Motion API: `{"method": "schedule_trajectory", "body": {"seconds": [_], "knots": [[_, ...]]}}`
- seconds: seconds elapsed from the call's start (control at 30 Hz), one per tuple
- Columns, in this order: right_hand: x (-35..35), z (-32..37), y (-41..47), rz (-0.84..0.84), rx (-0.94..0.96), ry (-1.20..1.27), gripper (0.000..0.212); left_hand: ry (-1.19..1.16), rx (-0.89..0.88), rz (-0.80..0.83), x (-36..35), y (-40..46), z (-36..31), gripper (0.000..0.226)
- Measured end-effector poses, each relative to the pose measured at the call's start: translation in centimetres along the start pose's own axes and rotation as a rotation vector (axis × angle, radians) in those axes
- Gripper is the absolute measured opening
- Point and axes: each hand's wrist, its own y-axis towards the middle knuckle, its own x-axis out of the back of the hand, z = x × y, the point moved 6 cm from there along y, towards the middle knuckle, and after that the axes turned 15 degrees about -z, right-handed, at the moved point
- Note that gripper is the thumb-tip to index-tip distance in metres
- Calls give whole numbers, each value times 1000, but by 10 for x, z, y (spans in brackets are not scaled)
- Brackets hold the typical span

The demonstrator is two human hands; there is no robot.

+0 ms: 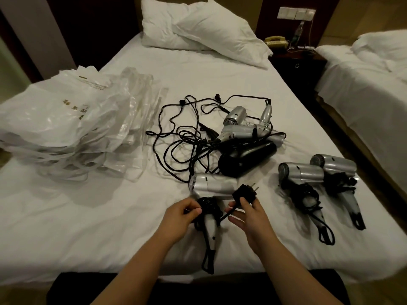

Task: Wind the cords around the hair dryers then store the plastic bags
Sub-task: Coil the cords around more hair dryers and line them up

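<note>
Pinching coils against the hair dryer (213, 186) with my left hand (180, 219), right hand (250, 216) gripping the plug (243, 194); slack between fingers may unravel them.

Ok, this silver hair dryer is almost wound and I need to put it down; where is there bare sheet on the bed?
Bare white sheet lies in front of the clear plastic bags, left of your left hand. More lies between the tangled black cords and the white pillows. The right side is crowded: two wound silver dryers and the unwound pile.
</note>
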Motion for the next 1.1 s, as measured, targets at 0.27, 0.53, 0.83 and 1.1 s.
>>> {"method": "schedule_trajectory", "body": {"seconds": [0.27,0.53,0.83,1.1], "knots": [[-9,10,-8,95,220,-178,21,351,-199,178,-18,5,-12,29],[-32,19,-16,288,511,-548,33,135,-45,176,-12,10,-27,23],[-44,24,-26,356,678,-798,34,-219,452,236,-11,7,-15,25],[-41,23,-29,228,897,-1207,47,-389,486,372,-11,3,-8,13]]}}
